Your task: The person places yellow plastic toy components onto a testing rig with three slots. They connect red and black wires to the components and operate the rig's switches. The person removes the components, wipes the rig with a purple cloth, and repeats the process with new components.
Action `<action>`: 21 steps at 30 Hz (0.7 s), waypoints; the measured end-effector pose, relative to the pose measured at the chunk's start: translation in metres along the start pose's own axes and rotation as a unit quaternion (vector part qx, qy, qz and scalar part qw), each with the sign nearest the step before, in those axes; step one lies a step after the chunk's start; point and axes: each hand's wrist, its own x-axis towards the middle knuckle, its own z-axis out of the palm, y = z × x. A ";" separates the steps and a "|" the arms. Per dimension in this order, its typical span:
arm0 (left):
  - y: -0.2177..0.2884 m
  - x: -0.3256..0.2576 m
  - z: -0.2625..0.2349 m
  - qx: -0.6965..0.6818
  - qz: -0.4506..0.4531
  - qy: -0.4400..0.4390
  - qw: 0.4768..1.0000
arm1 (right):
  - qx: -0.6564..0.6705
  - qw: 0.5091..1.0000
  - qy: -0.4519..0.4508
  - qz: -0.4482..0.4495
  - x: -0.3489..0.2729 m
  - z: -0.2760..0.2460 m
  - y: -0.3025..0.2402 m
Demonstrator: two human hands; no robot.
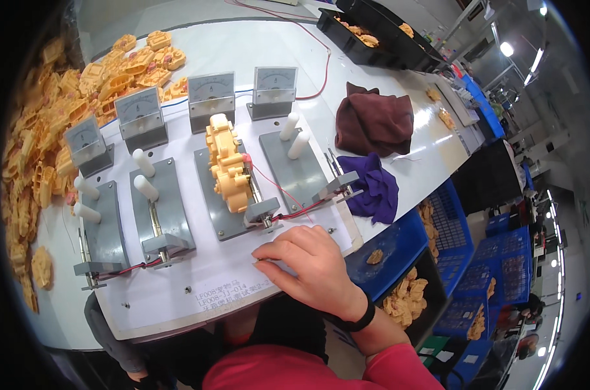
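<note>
My right hand [311, 263] hovers over the white paper board [158, 305], its fingers loosely curled. A small gap shows between thumb and index finger, and I see nothing held there. Just beyond it is a metal toggle clamp [264, 211] on the third grey fixture plate [227, 227]. On that plate an orange-yellow plastic housing [230, 166] stands, with a thin red wire [269, 179] running off its right side. The other plates carry white pegs [145, 187] and no housing. My left hand is out of the picture.
Several analogue meters [212, 97] stand behind the plates. Heaped yellow housings [54, 130] cover the left side. Brown cloth [373, 120] and purple cloth [371, 188] lie at right, above blue crates [454, 227]. A black bin [379, 39] stands far back. Another person's grey sleeve [110, 328] shows lower left.
</note>
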 end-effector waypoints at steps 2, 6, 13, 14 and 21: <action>0.008 -0.002 0.008 -0.026 -0.006 0.035 0.999 | 0.001 1.000 0.002 -0.004 0.001 0.002 0.000; 0.011 -0.001 0.009 -0.033 0.008 0.037 0.999 | -0.004 1.000 -0.004 -0.001 0.002 0.001 -0.002; 0.013 0.000 0.007 0.016 0.024 0.012 1.000 | -0.007 1.000 -0.014 -0.006 0.001 0.000 -0.001; 0.017 -0.001 0.011 0.001 0.018 0.021 1.000 | -0.006 1.000 -0.009 -0.008 0.000 0.001 0.000; 0.018 0.000 0.013 -0.036 0.002 0.041 0.999 | -0.016 0.999 0.003 -0.042 0.001 0.001 -0.001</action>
